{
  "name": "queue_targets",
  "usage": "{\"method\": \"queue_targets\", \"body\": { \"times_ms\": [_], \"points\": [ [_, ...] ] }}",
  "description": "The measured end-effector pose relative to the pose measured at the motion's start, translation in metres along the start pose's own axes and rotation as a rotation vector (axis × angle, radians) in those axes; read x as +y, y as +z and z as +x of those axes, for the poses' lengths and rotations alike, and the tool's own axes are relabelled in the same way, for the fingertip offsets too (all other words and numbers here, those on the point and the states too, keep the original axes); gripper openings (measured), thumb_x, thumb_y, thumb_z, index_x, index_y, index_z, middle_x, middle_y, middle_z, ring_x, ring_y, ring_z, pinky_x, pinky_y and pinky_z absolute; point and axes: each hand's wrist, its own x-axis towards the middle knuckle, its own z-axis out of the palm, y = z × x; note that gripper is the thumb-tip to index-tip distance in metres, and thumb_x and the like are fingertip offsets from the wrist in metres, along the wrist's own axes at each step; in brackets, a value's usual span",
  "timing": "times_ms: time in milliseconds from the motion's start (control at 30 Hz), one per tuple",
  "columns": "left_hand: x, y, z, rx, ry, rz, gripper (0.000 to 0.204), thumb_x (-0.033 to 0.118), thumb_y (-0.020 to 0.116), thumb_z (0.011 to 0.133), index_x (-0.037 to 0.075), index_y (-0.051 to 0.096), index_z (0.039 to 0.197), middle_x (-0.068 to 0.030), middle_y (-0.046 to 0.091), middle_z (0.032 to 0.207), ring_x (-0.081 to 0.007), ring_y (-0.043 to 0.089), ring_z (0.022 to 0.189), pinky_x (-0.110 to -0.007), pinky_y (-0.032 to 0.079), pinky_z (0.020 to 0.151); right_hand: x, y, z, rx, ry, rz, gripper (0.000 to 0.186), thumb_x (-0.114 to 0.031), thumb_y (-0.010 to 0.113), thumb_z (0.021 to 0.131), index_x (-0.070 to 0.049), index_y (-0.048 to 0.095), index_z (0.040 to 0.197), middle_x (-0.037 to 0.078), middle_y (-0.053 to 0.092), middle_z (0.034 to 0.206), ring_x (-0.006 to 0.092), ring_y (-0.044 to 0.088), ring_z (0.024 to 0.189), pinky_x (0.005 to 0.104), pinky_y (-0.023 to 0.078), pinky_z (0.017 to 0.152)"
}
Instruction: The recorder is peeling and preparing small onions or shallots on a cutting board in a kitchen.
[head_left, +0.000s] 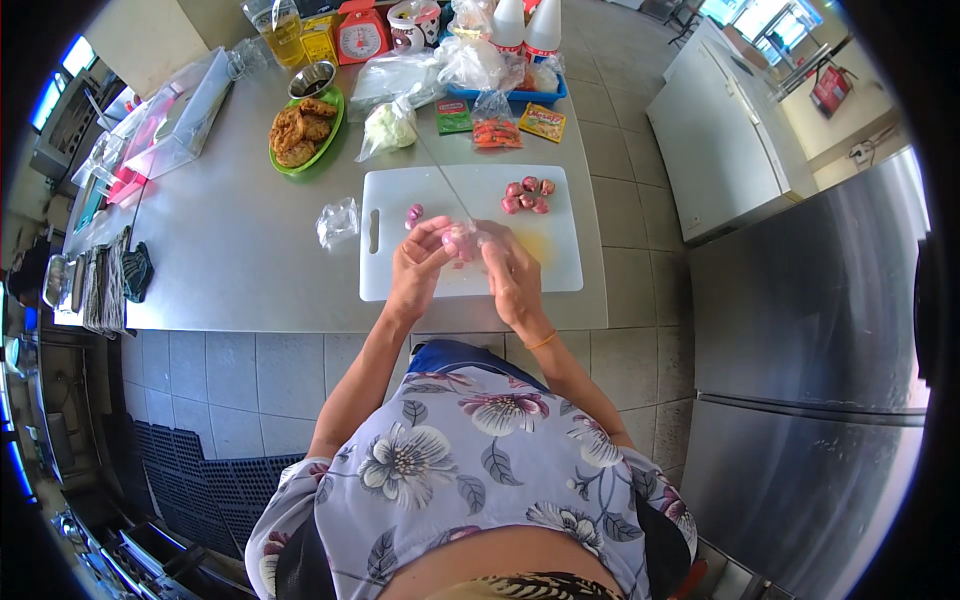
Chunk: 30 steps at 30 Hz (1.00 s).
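Observation:
Over the white cutting board [400, 270], my left hand [416, 270] holds a pinkish-purple shallot [457, 241] between its fingers. My right hand [513, 275] is closed on a knife [448, 180], its thin blade pointing away and to the left. The knife's handle is hidden in the fingers, and both hands meet at the shallot. Below it, small purple peelings lie on the board. A pair of small purple shallots [413, 216] rests left of the hands. Farther right on the board sits a cluster of unpeeled red shallots [528, 196].
Left of the board lies a crumpled clear plastic bag [338, 222]. Beyond it stand a green plate [335, 140] of fried food and bagged cabbage [388, 130]. Bagged red chillies [495, 132], seasoning packets and a blue tray [548, 96] are behind the board. A steel fridge [800, 300] stands right.

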Motion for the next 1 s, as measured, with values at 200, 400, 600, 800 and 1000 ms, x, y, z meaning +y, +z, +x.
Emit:
{"method": "queue_targets", "body": {
  "times_ms": [200, 400, 600, 800, 1000],
  "points": [
    [0.001, -0.002, -0.001, -0.047, -0.001, -0.006, 0.043, -0.002, 0.059, 0.080, -0.001, 0.041, 0.119, -0.0147, 0.053, 0.116, -0.0182, 0.053, 0.106, -0.029, 0.042, 0.093, -0.006, -0.007, 0.001, 0.009, 0.053, 0.051, 0.033, -0.027, 0.048, 0.091, -0.007, 0.053, 0.116, 0.005, 0.060, 0.071, 0.0102, 0.052, 0.055, 0.0242, 0.040, 0.053],
    [-0.001, -0.004, 0.002, 0.005, -0.009, -0.049, 0.047, -0.004, 0.060, 0.079, 0.000, 0.040, 0.121, -0.0144, 0.052, 0.117, -0.0191, 0.053, 0.107, -0.030, 0.042, 0.093, -0.003, -0.008, -0.005, -0.142, 0.081, 0.090, 0.035, -0.026, 0.051, 0.089, -0.010, 0.047, 0.120, 0.004, 0.056, 0.061, 0.0125, 0.051, 0.050, 0.0286, 0.039, 0.050],
    [-0.003, -0.006, 0.005, -0.015, 0.095, 0.087, 0.048, -0.007, 0.061, 0.076, 0.000, 0.041, 0.119, -0.0131, 0.053, 0.115, -0.0194, 0.052, 0.107, -0.030, 0.043, 0.093, 0.000, 0.000, -0.004, -0.138, -0.006, -0.093, 0.034, -0.029, 0.051, 0.087, -0.014, 0.047, 0.118, 0.007, 0.054, 0.056, 0.0230, 0.055, 0.049, 0.0326, 0.040, 0.050],
    [0.000, -0.004, 0.004, -0.003, 0.136, 0.173, 0.045, -0.010, 0.061, 0.075, -0.001, 0.044, 0.116, -0.0124, 0.054, 0.113, -0.0179, 0.054, 0.104, -0.030, 0.045, 0.091, -0.008, 0.001, -0.006, -0.119, -0.021, -0.227, 0.035, -0.033, 0.050, 0.087, -0.015, 0.048, 0.117, 0.007, 0.052, 0.054, 0.0257, 0.055, 0.049, 0.0347, 0.040, 0.050],
    [-0.002, -0.006, 0.003, -0.009, 0.185, 0.240, 0.037, -0.010, 0.061, 0.077, -0.003, 0.046, 0.110, -0.0126, 0.056, 0.109, -0.0165, 0.057, 0.097, -0.028, 0.049, 0.085, -0.005, 0.008, -0.006, -0.057, -0.010, -0.261, 0.034, -0.034, 0.049, 0.087, -0.016, 0.050, 0.116, 0.008, 0.053, 0.055, 0.0267, 0.055, 0.050, 0.0371, 0.042, 0.053]
  ]
}}
